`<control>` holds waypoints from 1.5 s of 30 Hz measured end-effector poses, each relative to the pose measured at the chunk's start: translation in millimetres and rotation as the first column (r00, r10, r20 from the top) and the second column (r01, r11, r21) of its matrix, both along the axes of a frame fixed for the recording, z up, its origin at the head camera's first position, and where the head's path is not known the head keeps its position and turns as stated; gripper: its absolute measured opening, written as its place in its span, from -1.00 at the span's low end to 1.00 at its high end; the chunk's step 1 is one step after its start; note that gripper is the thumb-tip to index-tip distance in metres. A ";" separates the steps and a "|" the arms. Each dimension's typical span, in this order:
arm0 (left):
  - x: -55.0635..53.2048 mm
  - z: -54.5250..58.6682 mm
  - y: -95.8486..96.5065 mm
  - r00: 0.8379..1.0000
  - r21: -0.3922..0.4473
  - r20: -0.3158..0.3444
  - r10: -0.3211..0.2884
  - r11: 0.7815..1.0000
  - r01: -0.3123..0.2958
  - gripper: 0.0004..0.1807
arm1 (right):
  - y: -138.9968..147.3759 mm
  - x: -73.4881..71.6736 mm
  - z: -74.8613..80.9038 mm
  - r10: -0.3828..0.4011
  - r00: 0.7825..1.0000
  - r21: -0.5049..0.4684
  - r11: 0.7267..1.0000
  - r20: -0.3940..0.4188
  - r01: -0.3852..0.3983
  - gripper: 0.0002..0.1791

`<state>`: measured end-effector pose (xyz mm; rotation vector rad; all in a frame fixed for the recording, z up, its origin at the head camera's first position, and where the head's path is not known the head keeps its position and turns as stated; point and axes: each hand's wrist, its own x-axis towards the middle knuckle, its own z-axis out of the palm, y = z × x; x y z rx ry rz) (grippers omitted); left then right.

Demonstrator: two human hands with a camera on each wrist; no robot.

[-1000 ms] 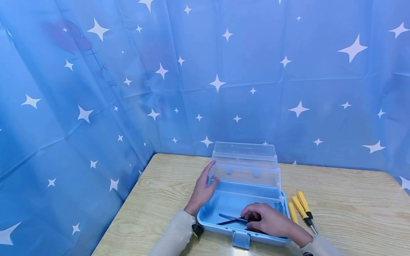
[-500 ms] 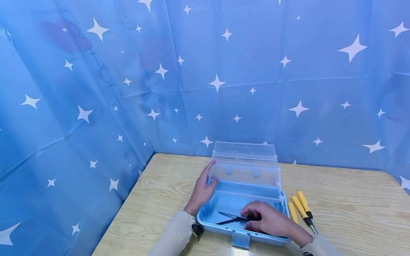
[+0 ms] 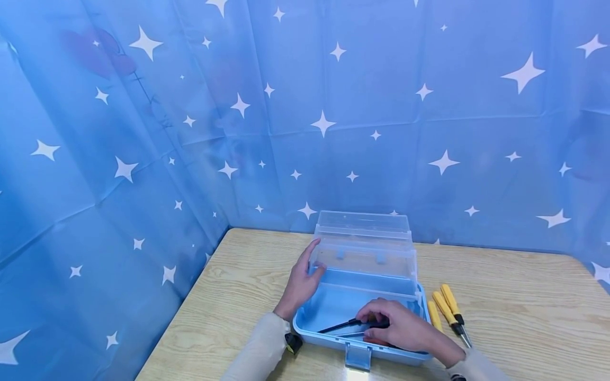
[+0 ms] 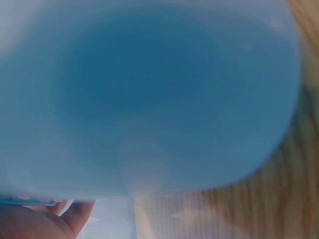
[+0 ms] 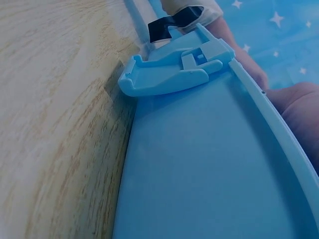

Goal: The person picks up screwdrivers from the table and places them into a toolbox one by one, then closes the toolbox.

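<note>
A light blue toolbox point(image 3: 333, 344) stands on the table with its clear lid point(image 3: 364, 238) raised. Fingers extended, my left hand point(image 3: 302, 283) rests at the box's left side by the lid. My right hand point(image 3: 391, 323) reaches into the box and pinches a slim black tool, probably a screwdriver point(image 3: 338, 326), by its thick dark handle end. Beneath that hand lies a second tool with a thin silver shaft point(image 3: 350, 334) and a red handle point(image 3: 375, 341), partly hidden by my fingers. In the right wrist view, the box's front wall point(image 5: 199, 159) and latch point(image 5: 169, 74) fill the middle.
Several yellow-handled tools point(image 3: 445, 307) lie on the wooden table point(image 3: 524, 296) right of the box. A small black and yellow object point(image 3: 293, 343) sits by my left sleeve. A blue starry curtain point(image 3: 371, 106) hangs behind and to the left.
In the box, the black tool has shifted above the silver-shafted one under my right fingers, and more of the red handle shows. My left hand stays put.
</note>
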<state>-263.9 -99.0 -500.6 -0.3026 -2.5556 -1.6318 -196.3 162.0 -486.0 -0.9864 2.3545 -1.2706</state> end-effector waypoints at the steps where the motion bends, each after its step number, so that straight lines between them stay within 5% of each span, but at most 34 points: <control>1: 0.0 0.0 0.0 1.000 0.000 0.000 0.000 1.000 0.000 -0.36 | 0.2 -0.1 -0.2 0.002 1.000 0.002 1.000 0.001 -0.002 -0.75; 24: 0.7 0.2 -1.1 1.000 -0.005 -0.011 -0.007 1.000 0.007 -0.35 | 1.6 -1.2 -1.6 0.043 0.998 -0.051 0.998 0.053 -0.040 -0.73; 45: 0.2 -2.1 -1.0 1.000 0.011 -0.011 -0.006 1.000 0.006 -0.35 | 3.2 1.3 7.2 0.083 0.997 -0.126 0.989 0.006 -0.082 -0.74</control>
